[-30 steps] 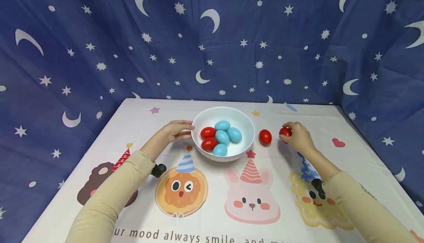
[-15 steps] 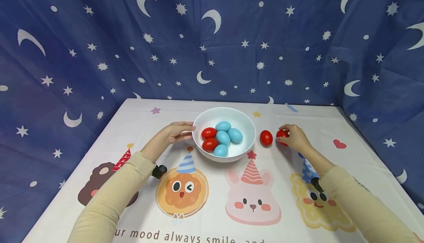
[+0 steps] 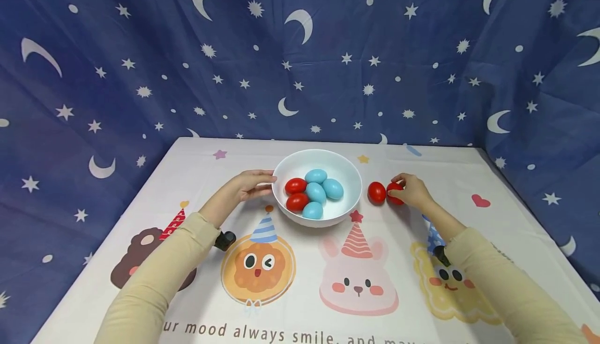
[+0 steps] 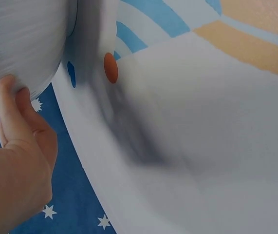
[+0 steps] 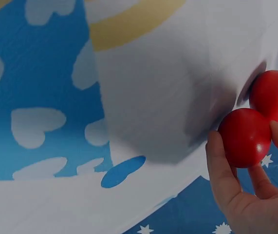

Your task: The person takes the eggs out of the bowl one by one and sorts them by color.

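Note:
A white bowl [image 3: 316, 223] holds several light-blue eggs [image 3: 315, 193] and two red eggs [image 3: 297, 202]. At its left side, my left hand [image 3: 250, 184] touches the outer wall with extended fingers; in the left wrist view the fingertips rest against the bowl's side [image 4: 27, 44]. To the right of the bowl, my right hand [image 3: 414, 192] grips a red egg [image 5: 245, 138] between thumb and fingers. That egg is right beside another red egg [image 3: 377, 193] on the cloth, nearer the bowl; the two seem to touch in the right wrist view.
A white tablecloth [image 3: 300, 271] printed with cartoon figures and lettering covers the table. Behind it hangs a dark-blue curtain [image 3: 337, 104] with moons and stars. Small black devices [image 3: 225, 241] are worn at both wrists.
My right hand has moved left with the red egg, bringing it up beside the other red egg. My left hand and the bowl have stayed in place.

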